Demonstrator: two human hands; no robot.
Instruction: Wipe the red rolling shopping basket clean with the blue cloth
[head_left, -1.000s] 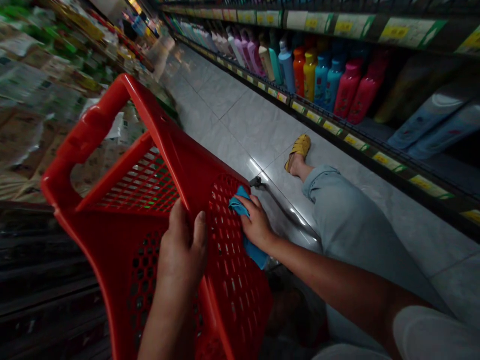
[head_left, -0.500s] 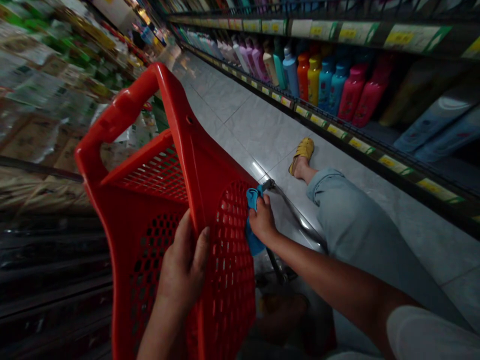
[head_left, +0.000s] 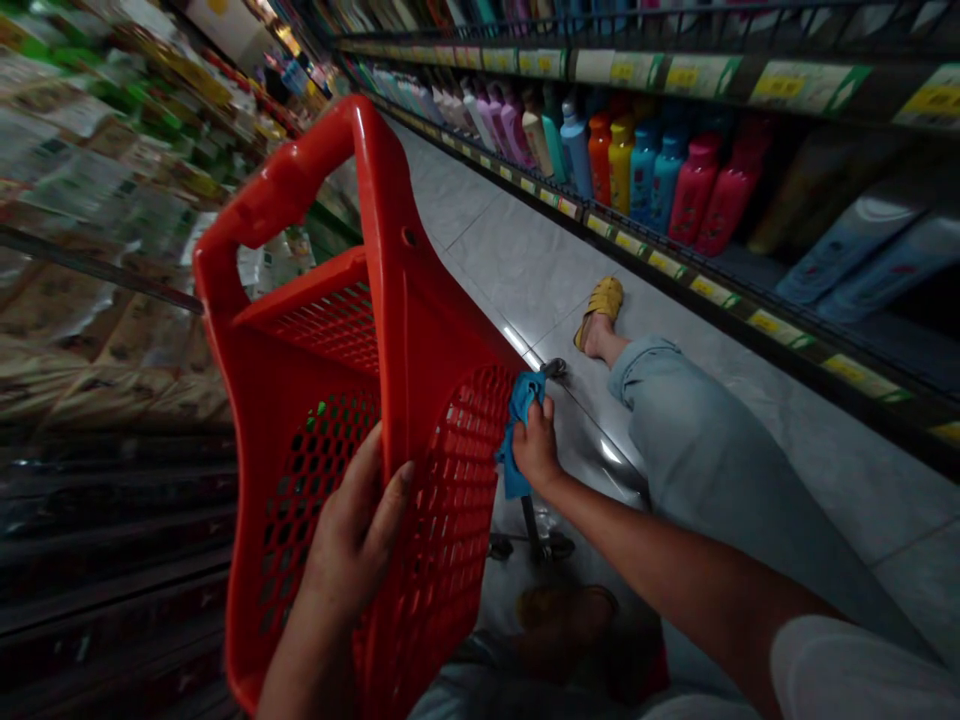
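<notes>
Your left hand (head_left: 352, 535) grips the edge of the red plastic shopping basket (head_left: 405, 330); your right hand (head_left: 536, 445) closes a blue cloth (head_left: 523, 400) against its perforated wall (head_left: 450, 510). Surface condition cannot be told.

Pale blue jeans (head_left: 712, 480), rolled cuff; white sleeve (head_left: 847, 670); yellow woven sandal (head_left: 601, 312)

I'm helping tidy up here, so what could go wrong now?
The red plastic basket is tilted up and held by only the left hand, so it might slip and land on the leg in pale trousers. The blue cloth under the right hand could snag in the basket's holes. The basket's handle end is also near the packets on the left shelf, so a swing might knock them.
</notes>
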